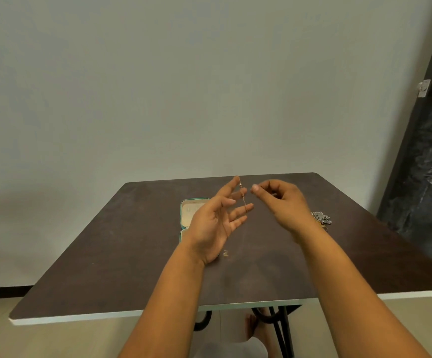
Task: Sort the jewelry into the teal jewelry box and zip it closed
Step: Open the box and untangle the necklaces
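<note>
Presently: left hand (213, 223) raised, fingers spread, a thin gold chain (243, 198) dangling from its fingertips; right hand (283, 202) curled, its grip on anything unclear. Teal jewelry box (190, 213) — open, toward the counter's (106, 267) far edge, partly behind the left hand. Silver jewelry cluster (322, 217) near the right edge.

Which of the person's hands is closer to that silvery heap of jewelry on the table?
Right. The right hand hovers just left of the silvery heap; the left hand, holding a thin chain, is farther left, over the teal box.
</note>
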